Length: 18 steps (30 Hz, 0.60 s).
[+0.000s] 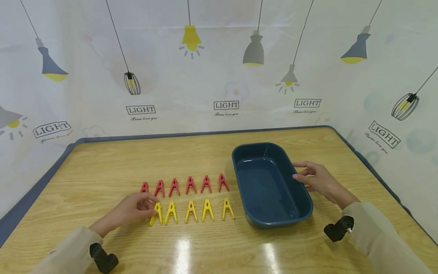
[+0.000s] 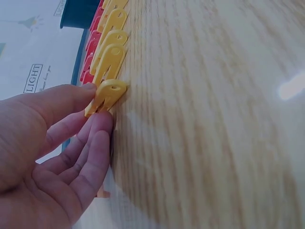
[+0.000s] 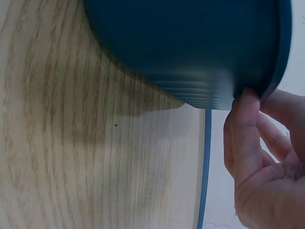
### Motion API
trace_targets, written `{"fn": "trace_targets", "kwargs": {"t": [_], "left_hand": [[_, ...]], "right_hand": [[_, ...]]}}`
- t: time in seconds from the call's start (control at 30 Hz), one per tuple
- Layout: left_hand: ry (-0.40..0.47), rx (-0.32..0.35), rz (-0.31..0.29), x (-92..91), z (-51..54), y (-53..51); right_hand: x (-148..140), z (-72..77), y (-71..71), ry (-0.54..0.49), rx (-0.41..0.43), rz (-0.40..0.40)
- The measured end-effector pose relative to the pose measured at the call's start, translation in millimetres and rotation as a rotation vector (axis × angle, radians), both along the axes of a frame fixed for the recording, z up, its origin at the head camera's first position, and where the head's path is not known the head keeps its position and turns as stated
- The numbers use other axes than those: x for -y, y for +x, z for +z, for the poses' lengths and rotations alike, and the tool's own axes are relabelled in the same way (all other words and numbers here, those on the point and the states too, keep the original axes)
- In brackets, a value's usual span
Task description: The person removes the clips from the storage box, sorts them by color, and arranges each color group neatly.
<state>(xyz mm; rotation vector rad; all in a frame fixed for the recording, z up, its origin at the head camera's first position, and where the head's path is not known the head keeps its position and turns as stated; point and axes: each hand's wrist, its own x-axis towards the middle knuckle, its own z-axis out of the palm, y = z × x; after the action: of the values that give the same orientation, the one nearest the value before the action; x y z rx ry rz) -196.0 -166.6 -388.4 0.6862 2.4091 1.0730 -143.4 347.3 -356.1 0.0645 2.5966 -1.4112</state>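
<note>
My left hand (image 1: pixel 135 207) pinches the leftmost yellow clothespin (image 2: pixel 109 93) between thumb and fingers at the table's surface. More yellow clothespins (image 1: pixel 191 211) run in a row to its right. Behind them stands a row of several red clothespins (image 1: pixel 190 185); the hand partly hides the leftmost red one. A deep blue rectangular tub (image 1: pixel 244 190) with rounded corners sits right of both rows, and nothing lies inside it. On the tub's right rim, my right hand (image 1: pixel 318 180) holds on, thumb at the edge and fingers against the outer wall (image 3: pixel 190 57).
The wooden table (image 1: pixel 113 163) has a dark blue border along its back and sides. Behind it hangs a pale cloth (image 1: pixel 191 83) printed with lamps and the word LIGHT. Bare wood lies in front of the rows and left of them.
</note>
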Motion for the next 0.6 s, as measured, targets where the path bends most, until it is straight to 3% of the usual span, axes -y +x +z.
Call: {"fn": "trace_targets", "kwargs": {"t": [0.3,0.6], "left_hand": [[-0.024,0.007,0.032,-1.6,3.6,2.1],[-0.015,0.01,0.004,-0.4,3.3,0.7]], "right_hand": [[0.7,0.4,-0.5,-0.001,0.0,0.0],[-0.7,-0.5,0.8,-0.008,-0.009,0.007]]}}
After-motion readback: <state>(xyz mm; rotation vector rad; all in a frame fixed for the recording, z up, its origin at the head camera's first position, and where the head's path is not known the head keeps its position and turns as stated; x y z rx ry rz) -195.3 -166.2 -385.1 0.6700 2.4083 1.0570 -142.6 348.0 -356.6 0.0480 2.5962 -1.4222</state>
